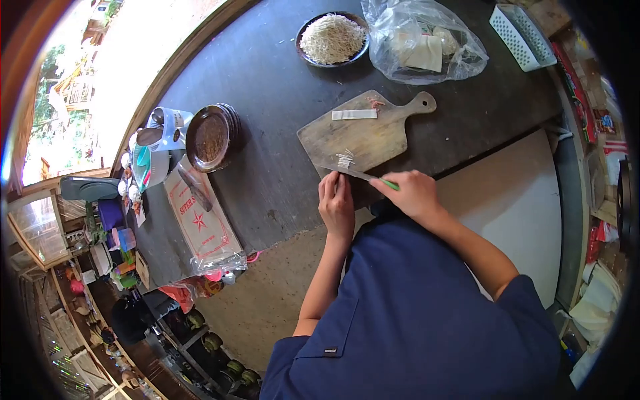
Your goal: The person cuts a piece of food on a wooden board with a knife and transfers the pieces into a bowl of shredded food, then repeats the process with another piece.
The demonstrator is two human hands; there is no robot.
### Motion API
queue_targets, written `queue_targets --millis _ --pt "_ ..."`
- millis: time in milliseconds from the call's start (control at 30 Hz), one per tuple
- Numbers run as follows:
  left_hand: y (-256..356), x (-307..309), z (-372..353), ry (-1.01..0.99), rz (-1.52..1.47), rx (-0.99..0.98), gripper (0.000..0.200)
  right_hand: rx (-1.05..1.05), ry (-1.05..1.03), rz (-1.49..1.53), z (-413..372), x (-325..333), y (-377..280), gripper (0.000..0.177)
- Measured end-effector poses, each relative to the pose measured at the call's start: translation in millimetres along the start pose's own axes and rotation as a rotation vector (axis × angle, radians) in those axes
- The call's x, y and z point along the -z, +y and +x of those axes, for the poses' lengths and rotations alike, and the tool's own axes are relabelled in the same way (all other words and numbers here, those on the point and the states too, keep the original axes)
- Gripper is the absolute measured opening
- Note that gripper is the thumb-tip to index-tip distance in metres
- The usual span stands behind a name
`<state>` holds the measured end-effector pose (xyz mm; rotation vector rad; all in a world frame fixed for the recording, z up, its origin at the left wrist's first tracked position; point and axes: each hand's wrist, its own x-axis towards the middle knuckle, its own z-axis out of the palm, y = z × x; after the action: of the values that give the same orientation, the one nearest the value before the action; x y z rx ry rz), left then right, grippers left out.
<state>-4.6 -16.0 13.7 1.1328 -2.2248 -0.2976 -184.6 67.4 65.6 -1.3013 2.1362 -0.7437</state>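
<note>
Knife, steel blade with green handle: gripped in the closed right hand, the blade lying across the near edge of the pale wooden paddle-shaped cutting board. Left hand: open, fingers straight and together, their tips at the blade; whether touching or just beside it could not be told. Small heap of white shreds: on the board just beyond the left fingertips, against the blade. Flat white strip: farther up the board, well beyond both hands.

Risk, as judged: the left fingertips sat so close to the edge that a slip could nick them. The shreds, lying near the board's rim, could be swept onto the dark table.

Containers:
- Dark round bowl, far beyond the left hand: heaped with white shreds.
- Clear plastic bag, far beyond the right hand: white slabs inside.
- White slotted plastic basket, beyond and right of the right hand: contents unseen.
- Stacked brown plates, well left of the left hand: contents unclear.
</note>
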Motion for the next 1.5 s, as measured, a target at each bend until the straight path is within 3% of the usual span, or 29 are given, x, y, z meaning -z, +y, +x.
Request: queue_targets --millis 133,333,500,667,833,900,1000,1133,1267,1500 --pt "1.3 0.1 0.1 0.023 -0.004 -0.005 0.019 -0.109 -0.144 -0.061 -12.4 25.3 3.8 0.047" --pt "3.7 1.4 4.5 0.035 0.0 0.008 0.02 0.002 -0.032 0.014 0.8 3.5 2.4 0.045" --pt "5.3 0.4 4.5 0.043 -0.027 -0.002 0.02 -0.113 -0.114 -0.073 -11.7 19.1 5.9 0.046" --pt "4.1 0.6 3.1 0.044 -0.02 0.0 0.021 -0.041 -0.065 -0.009 3.0 2.7 1.5 0.047" --pt "2.0 -2.1 2.0 0.065 -0.028 -0.014 0.019 -0.134 -0.149 -0.078 -11.9 22.4 3.7 0.046" --pt "5.1 -2.0 2.5 0.045 -0.021 -0.008 0.019 -0.036 -0.046 -0.013 1.6 -0.1 4.7 0.048" --pt "3.8 0.8 3.5 0.047 0.003 -0.011 0.019 -0.01 -0.074 -0.021 5.2 7.0 -2.0 0.047" --pt "3.7 -2.1 0.1 0.052 -0.027 0.005 0.02 -0.095 -0.128 -0.048 -17.3 34.0 0.9 0.047" --pt "5.9 -0.4 -0.6 0.049 -0.014 -0.004 0.021 -0.028 -0.062 -0.007 1.4 -2.8 7.5 0.045" --pt "1.8 -2.3 1.4 0.061 -0.017 -0.016 0.018 -0.053 -0.093 -0.025 -14.7 17.5 3.5 0.05"
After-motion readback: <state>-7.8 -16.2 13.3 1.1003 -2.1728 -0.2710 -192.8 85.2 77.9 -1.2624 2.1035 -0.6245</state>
